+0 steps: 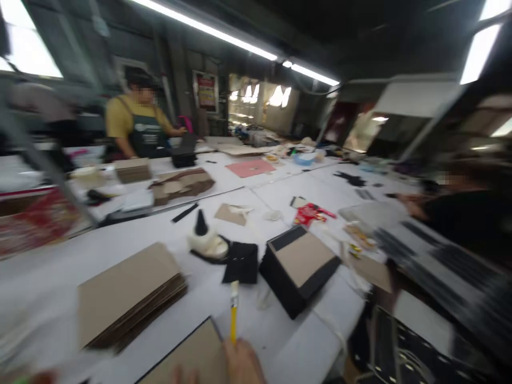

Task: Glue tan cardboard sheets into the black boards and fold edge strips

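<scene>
Presently, head view, itemised from the yellow-handled brush [234, 312] outward.

Brush: one. Your right hand [244, 365] is closed round the low end of its handle at the bottom edge of the frame; the pale bristles point away from you, over the white tabletop [120, 245]. It should handle as a light, stiff stick with soft bristles; you hold it well back on the handle.

Left hand: only a blurred sliver shows at the frame's lower left corner; whether it is closed or spread cannot be told.

Board under the brush handle: one brown panel [192, 354] with a dark edge, likely stiff and light.

Left of the brush: one stack of brown cardboard sheets [128, 298], count unclear.

Right of the bristles: one black box [298, 269] with a brown top.

Beyond the bristles: one black folded piece [241, 262] and one black-nozzled glue bottle [204, 240].

Far beyond: one person in a yellow shirt [138, 125].
</scene>
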`<state>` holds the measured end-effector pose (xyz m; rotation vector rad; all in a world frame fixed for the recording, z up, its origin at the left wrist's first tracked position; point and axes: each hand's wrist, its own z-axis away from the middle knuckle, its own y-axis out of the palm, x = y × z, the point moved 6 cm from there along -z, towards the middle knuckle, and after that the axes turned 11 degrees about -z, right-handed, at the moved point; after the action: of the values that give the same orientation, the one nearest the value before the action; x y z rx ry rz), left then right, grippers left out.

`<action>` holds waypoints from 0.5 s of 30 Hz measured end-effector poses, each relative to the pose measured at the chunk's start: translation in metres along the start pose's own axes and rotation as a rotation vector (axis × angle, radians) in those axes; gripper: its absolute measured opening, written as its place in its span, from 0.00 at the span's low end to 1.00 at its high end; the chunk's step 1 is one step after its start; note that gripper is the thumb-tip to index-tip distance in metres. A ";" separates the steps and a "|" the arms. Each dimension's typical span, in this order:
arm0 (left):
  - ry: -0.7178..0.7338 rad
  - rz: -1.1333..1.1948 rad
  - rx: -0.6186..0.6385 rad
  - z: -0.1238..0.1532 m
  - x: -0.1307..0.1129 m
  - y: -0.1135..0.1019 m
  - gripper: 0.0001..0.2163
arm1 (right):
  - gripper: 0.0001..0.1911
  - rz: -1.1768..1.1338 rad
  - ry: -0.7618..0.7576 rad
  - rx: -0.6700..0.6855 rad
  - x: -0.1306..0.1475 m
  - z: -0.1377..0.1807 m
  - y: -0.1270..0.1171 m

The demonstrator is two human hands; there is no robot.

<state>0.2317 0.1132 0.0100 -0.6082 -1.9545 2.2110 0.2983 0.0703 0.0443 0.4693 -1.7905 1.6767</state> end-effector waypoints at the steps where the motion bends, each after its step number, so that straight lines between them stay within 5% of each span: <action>1: -0.067 -0.031 0.034 0.016 0.031 0.001 0.34 | 0.17 0.003 -0.017 0.050 -0.002 0.002 0.008; 5: -0.200 -0.044 0.255 0.068 0.099 0.010 0.37 | 0.20 0.001 -0.244 0.152 -0.005 -0.015 -0.001; 10: -0.132 0.146 0.255 0.080 0.098 0.002 0.33 | 0.23 -0.231 -0.234 0.169 0.017 -0.042 -0.048; 15: -0.145 0.190 0.236 0.083 0.096 -0.009 0.31 | 0.22 -0.569 0.024 0.264 0.061 -0.048 -0.021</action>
<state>0.1118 0.0718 0.0051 -0.6378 -1.7217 2.6207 0.2772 0.1240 0.0997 0.9673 -1.2542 1.4929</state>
